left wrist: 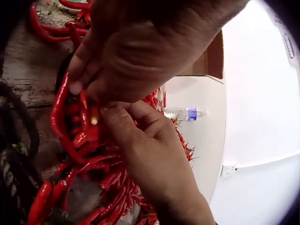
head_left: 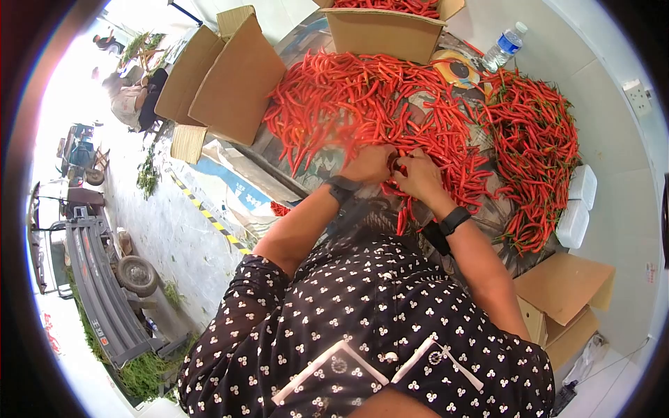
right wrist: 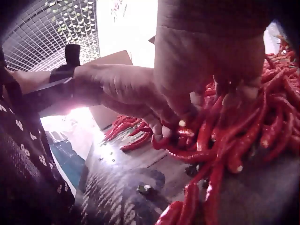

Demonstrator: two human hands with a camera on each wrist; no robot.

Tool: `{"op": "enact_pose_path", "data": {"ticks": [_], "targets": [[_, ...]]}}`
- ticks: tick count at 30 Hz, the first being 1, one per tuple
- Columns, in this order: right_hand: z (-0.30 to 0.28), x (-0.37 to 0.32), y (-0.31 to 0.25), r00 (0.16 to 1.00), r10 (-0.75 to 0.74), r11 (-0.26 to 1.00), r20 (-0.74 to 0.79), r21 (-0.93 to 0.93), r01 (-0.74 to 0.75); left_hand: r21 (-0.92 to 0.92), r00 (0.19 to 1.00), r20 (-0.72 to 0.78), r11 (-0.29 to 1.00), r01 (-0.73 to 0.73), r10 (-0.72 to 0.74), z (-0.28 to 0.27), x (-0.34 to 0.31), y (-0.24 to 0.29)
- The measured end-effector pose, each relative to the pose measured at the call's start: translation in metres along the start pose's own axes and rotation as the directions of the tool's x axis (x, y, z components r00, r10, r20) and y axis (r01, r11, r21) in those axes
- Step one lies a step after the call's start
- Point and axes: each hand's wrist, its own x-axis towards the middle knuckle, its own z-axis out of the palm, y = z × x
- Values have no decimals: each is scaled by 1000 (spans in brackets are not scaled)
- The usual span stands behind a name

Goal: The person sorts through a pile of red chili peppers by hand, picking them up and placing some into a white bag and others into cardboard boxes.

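Red chili peppers lie spread in a heap point(head_left: 355, 90) across the table in the head view. My left hand point(head_left: 369, 164) and right hand point(head_left: 419, 174) meet at the heap's near edge, fingertips almost together. Seen from the left wrist, the left hand point(left wrist: 140, 51) holds a long curved chili point(left wrist: 58, 110) at its fingertips. The right hand point(left wrist: 150, 150) has thumb and fingers curled on chilies beside a pale stem end point(left wrist: 94, 120). From the right wrist, chilies point(right wrist: 206, 129) stick out below both hands, whose fingertips are partly hidden.
A second chili pile with green stems point(head_left: 533, 139) lies on the right, near a water bottle point(head_left: 505, 47) and white foam trays point(head_left: 577, 205). Cardboard boxes stand at the back point(head_left: 383, 35), left point(head_left: 237, 80) and lower right point(head_left: 564, 285). A cargo tricycle point(head_left: 104, 285) is parked beyond, left.
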Motion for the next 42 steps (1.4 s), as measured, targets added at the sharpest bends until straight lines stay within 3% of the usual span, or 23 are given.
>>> {"op": "enact_pose_path", "data": {"ticks": [2,3,4,7,9,10,11,12,13,14,16,19,22,26,28,29,31,33,35,36,37,40,42], "targets": [[1,-3,-1,999,-21,1000,-38,5,21,-34,994,74,996,83,-81,-2,-2,2],[3,-5,-1,996,-43,999,-72,7,44,-339,983,121,925,174,-141,0,-4,0],[4,-5,-1,997,-44,999,-70,9,44,-605,966,182,754,258,-184,1,-6,-2],[9,-3,7,997,-38,999,-61,19,40,-722,969,187,646,246,-160,3,-7,-2],[12,2,20,985,-117,966,-124,215,142,-705,961,213,654,276,-175,0,-7,-2],[11,3,25,985,-119,967,-123,213,143,-686,951,242,660,307,-191,-2,-8,-1],[10,2,29,999,36,790,-36,612,-6,-688,951,242,658,307,-191,1,-9,-5],[4,0,31,984,141,448,107,879,-160,-713,958,228,639,288,-176,3,-9,-9],[-6,-3,32,940,221,283,259,906,-316,-738,964,213,620,267,-160,6,-9,-11],[-9,-4,36,940,223,286,257,905,-315,-740,964,212,619,264,-157,8,-8,-14],[-13,-6,41,935,132,-15,329,944,-330,-739,916,327,541,401,-233,-2,-9,-5],[-13,-9,39,930,78,-110,359,930,-350,-839,934,322,410,358,-156,-12,-13,11],[-8,-9,34,935,8,-27,356,934,-355,-890,955,285,349,294,-78,-24,-16,33],[-17,-9,15,951,-67,92,300,951,-294,-867,963,260,422,264,-67,-36,-19,36],[-20,-7,2,970,-29,318,242,922,-221,-812,970,154,535,232,-187,-44,-24,38],[-21,-5,-3,969,-45,319,243,923,-216,-811,970,142,539,229,-198,-49,-26,39],[-24,-1,-13,973,-80,367,217,914,-173,-539,966,-203,842,24,-158,-62,-31,43],[-30,-1,-23,969,-80,401,236,897,-185,-308,866,-485,950,-42,-119,-93,-35,42],[-29,-1,-26,964,-68,434,256,878,-202,-340,710,-653,940,37,-264,-147,-50,59],[-28,0,-23,965,-61,461,256,865,-201,-93,557,-830,994,-60,-44,-174,-56,59],[-25,0,-20,965,-52,486,256,851,-199,-21,430,-903,999,-39,-2,-201,-65,58],[-12,0,-6,968,-30,474,248,856,-205,105,161,-984,978,180,76,-272,-94,40],[-5,0,3,964,3,451,264,860,-237,177,115,-984,848,499,137,-297,-106,20]]}}
